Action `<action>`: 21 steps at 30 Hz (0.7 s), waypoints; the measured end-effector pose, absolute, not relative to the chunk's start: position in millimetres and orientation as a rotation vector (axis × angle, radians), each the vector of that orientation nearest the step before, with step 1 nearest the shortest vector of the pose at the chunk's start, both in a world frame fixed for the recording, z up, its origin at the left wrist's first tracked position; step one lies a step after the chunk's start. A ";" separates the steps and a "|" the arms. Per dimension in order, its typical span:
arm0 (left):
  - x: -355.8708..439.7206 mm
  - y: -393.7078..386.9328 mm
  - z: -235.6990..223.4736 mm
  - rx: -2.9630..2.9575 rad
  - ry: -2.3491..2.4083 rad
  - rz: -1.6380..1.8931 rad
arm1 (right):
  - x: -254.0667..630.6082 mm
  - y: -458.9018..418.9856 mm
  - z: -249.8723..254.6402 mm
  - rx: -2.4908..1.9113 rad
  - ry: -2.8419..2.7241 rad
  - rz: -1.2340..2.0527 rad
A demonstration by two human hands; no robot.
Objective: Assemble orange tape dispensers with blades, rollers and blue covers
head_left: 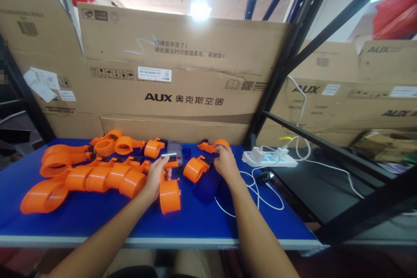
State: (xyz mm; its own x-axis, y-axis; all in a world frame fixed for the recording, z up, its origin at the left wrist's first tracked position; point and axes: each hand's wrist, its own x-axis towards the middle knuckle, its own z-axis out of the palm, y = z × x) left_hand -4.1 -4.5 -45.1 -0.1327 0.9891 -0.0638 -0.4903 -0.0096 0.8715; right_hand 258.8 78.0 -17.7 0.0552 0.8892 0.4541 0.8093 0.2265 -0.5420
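Observation:
My left hand (158,178) is wrapped round the handle of an orange tape dispenser (170,196). Its ring hangs down toward me, and a shiny metallic piece (170,157) shows at its upper end. My right hand (225,161) is closed, fingers curled at the near edge of another orange tape dispenser (206,147) at the back; its fingertips are partly hidden, and I cannot make out what they hold. Between the hands lies a further orange dispenser (195,169) with a dark end. Several more orange dispensers (97,178) lie in rows to the left.
A phone (175,152) lies at the back of the blue tabletop (137,221). To the right are a white power strip (270,158), loose white cables (257,197) and a small black device (265,177). Large cardboard (182,74) stands behind, beside a dark metal post (283,52).

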 end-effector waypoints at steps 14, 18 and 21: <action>-1.7 -8.8 -36.6 0.768 0.919 1.483 | 170.7 26.2 -9.6 -0.731 -1.764 0.405; -1.9 -10.1 -36.5 0.805 0.894 1.484 | 166.3 15.5 -7.0 -0.707 -1.756 0.424; -1.3 -12.0 -36.2 0.819 0.868 1.483 | 162.6 11.3 -8.0 -0.706 -1.733 0.445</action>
State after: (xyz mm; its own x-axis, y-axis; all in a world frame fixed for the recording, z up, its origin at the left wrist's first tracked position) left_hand -1.3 -12.0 -36.2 -0.0808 0.9966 0.0136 -0.4763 -0.0506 0.8778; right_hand 162.6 11.3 -8.0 -0.1644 0.6619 0.7314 0.2277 0.7469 -0.6247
